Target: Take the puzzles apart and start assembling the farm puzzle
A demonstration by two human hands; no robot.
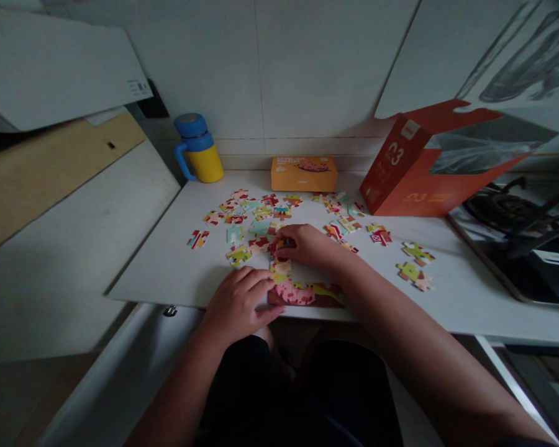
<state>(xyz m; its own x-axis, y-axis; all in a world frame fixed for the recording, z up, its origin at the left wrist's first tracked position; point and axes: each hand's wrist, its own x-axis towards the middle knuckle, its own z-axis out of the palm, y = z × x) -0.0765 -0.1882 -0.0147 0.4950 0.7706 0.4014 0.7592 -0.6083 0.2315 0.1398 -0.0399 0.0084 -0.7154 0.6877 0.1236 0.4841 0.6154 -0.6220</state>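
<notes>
A partly joined jigsaw puzzle lies at the counter's front edge, with a bottom strip and a column rising on its left side. My left hand rests flat at the left of it, fingers stretched out and touching its edge. At the top of the column, my right hand has its fingers closed on a puzzle piece, mostly hidden by them. Loose puzzle pieces are scattered behind and left of the hands. Several more puzzle pieces lie to the right, beyond my right forearm.
Against the wall stand a yellow and blue mug-like flask and an orange puzzle box. A large red box leans at the back right, beside a black stove. White panels border the left side. Below the counter is an open drawer.
</notes>
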